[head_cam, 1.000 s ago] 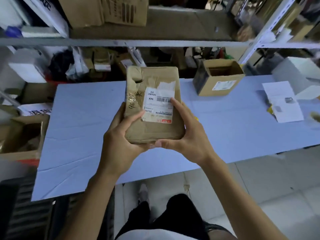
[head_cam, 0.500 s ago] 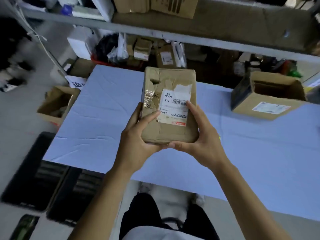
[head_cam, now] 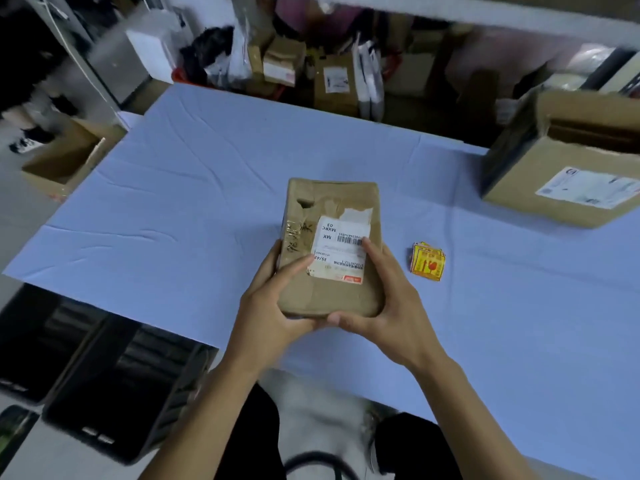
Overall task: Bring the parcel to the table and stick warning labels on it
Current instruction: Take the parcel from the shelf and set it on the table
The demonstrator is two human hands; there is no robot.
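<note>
The person holds a brown cardboard parcel (head_cam: 332,247) with both hands over the table (head_cam: 194,202), which is covered with a light blue cloth. The left hand (head_cam: 273,310) grips the near left corner of the parcel, with the thumb lying across its top face. The right hand (head_cam: 388,306) closes around the near right corner, one finger resting on the white shipping label (head_cam: 341,251) and the thumb under the near edge. Both hands are closed firmly on the parcel. The parcel is near the middle of the table, closer to the near edge; it is not possible to tell whether its far end touches the cloth. Its top face is wrinkled, with a small torn hole near the far left corner and some dark handwriting beside the label.

Just to the right of the parcel, apart from it, a small stack of yellow warning labels (head_cam: 428,260) with red print lies on the cloth. At the far right corner of the table an open cardboard box (head_cam: 561,168) stands, with a white label on its side. Beyond the far edge, more parcels and bags sit on a lower shelf.
</note>
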